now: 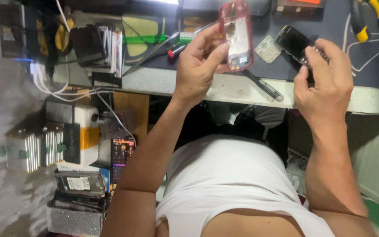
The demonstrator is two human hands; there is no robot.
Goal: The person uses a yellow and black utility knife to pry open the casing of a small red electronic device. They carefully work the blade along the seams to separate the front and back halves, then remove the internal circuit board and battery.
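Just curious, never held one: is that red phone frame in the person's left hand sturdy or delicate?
Probably light: the left hand holds the red phone frame up by fingertips alone. Likely stiff, since it stays straight. Perhaps fragile: it looks thin, with open cut-outs and bare inner parts.

Dark-topped workbench point(330, 30), keypad sheet point(268, 48), yellow-handled pliers point(359, 22), white cable point(373, 52), red screwdriver point(175, 50)
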